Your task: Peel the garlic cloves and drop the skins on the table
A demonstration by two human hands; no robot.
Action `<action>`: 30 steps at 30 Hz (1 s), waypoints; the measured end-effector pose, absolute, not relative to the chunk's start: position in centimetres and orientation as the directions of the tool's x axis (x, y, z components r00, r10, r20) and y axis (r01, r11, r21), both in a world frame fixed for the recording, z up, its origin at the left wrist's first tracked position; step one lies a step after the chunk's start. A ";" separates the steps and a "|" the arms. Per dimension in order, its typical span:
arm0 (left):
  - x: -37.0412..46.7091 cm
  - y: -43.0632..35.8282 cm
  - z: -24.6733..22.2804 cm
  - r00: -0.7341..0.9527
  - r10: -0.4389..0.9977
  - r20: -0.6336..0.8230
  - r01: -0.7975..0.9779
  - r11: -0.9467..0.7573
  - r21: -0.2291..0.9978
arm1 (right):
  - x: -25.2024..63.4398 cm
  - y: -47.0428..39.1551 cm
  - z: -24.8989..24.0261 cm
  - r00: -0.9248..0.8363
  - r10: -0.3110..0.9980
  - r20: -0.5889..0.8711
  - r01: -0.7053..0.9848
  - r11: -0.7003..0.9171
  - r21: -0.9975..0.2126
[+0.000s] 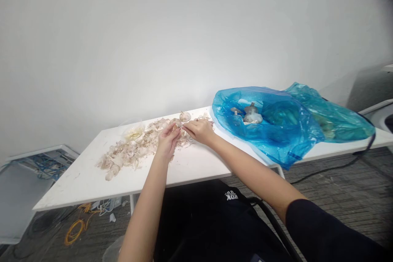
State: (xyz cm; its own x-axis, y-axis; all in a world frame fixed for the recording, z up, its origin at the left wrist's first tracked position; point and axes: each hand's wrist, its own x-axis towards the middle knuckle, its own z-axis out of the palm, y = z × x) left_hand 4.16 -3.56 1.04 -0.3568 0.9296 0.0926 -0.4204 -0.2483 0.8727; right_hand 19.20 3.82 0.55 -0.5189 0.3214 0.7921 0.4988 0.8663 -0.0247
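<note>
My left hand [169,139] and my right hand [200,130] meet above the middle of the white table [92,159]. Fingers of both are pinched together around something small, too small to make out. Garlic skins [125,153] lie in a wide heap under and to the left of my hands. Just behind my fingers sits a garlic bulb [184,116]. A clear container [134,132] with pale yellow pieces, apparently peeled cloves, stands at the back of the heap.
An open blue plastic bag [276,131] with garlic bulbs [253,114] inside covers the table's right part, beside a teal bag [340,120]. A white wall [184,41] rises behind. Yellow cable [74,232] lies on the floor at the left.
</note>
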 end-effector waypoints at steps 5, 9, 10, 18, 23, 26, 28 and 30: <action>4.5 -3.5 0.9 -0.358 0.928 0.108 -0.369 -0.246 0.896 | 19.3 4.1 0.5 -0.523 0.359 0.773 0.537 0.843 -0.028; 4.7 -3.8 1.2 -0.394 0.910 0.129 -0.338 -0.274 0.901 | 19.6 4.2 0.6 -0.505 0.351 0.788 0.524 0.851 -0.043; 4.8 -3.8 1.3 -0.415 0.898 0.146 -0.318 -0.294 0.901 | 19.7 4.2 0.7 -0.498 0.343 0.796 0.515 0.856 -0.046; 5.2 -4.0 1.1 -0.465 0.814 0.348 -0.017 -0.402 0.916 | 19.5 3.8 0.7 -0.509 0.309 0.803 0.472 0.880 -0.040; 5.4 -3.8 0.7 -0.443 0.784 0.435 0.065 -0.455 0.888 | 19.4 4.0 0.4 -0.538 0.322 0.779 0.464 0.885 -0.045; 5.3 -3.8 0.6 -0.445 0.770 0.457 0.099 -0.466 0.879 | 19.5 4.0 0.4 -0.540 0.315 0.780 0.458 0.888 -0.042; 5.2 -3.7 0.5 -0.445 0.767 0.463 0.106 -0.468 0.877 | 19.5 4.0 0.3 -0.536 0.311 0.784 0.458 0.888 -0.039; 5.1 -3.7 0.4 -0.448 0.765 0.463 0.106 -0.469 0.877 | 19.5 4.0 0.4 -0.534 0.313 0.786 0.464 0.885 -0.038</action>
State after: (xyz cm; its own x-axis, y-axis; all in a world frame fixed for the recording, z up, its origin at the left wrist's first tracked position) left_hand 5.10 -3.68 0.43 -0.4478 0.7649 0.4631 0.1060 -0.4688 0.8769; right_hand 19.50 4.03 0.39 -0.5338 0.3130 0.7856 0.4637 0.8852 -0.0377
